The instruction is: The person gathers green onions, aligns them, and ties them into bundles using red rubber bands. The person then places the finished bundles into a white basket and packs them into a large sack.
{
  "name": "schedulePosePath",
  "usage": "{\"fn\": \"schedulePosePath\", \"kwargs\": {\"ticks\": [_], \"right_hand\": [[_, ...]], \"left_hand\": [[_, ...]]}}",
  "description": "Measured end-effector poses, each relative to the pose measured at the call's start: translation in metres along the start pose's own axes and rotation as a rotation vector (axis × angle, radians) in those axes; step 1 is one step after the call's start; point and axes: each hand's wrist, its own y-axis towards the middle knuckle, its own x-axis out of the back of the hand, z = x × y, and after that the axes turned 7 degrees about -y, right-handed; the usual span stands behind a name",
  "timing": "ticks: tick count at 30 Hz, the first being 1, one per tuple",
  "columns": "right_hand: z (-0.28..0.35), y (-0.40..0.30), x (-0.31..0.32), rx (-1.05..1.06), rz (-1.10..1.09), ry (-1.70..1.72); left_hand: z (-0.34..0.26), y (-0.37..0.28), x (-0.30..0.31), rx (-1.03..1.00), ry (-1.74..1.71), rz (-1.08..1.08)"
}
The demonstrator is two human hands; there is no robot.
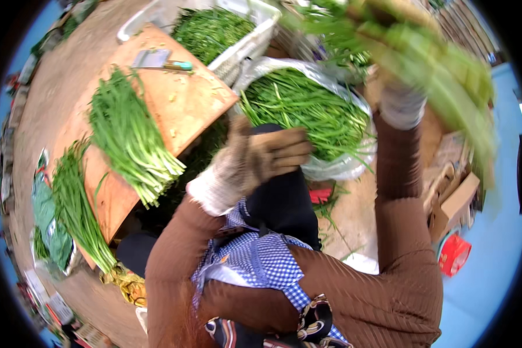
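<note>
My left hand [265, 156], in a soiled knit work glove, is held above my lap with thumb and fingers apart and nothing in it. Up at the top right, my gloved right hand [393, 82] grips a bunch of leafy greens [448, 78], blurred by motion and partly covering the hand. Before me, a wooden board [200, 100] carries a large bundle of garlic chives [128, 130], pale stem ends towards me. A smaller chive bundle [76, 204] lies along its near left edge. A cleaver [152, 58] with a wood-and-teal handle rests at the far end.
Behind the board stands a white plastic crate [230, 67] of cut greens. Loose chives fill a clear plastic bag [343, 172] beside it. A cardboard box [456, 200] and a red container [454, 254] are at the right. A green bag [54, 230] lies on the left.
</note>
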Motion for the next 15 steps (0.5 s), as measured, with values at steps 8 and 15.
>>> {"fn": "schedulePosePath", "kwargs": {"ticks": [8,15], "right_hand": [[0.032,-0.03,-0.123,0.62,0.429,-0.025],[-0.024,-0.095,-0.123,-0.419,0.191,0.198]], "left_hand": [[-0.065,-0.017,0.014,-0.753,-0.333,0.26],[-0.122,-0.134,0.023,-1.155,-0.126,0.082]]}}
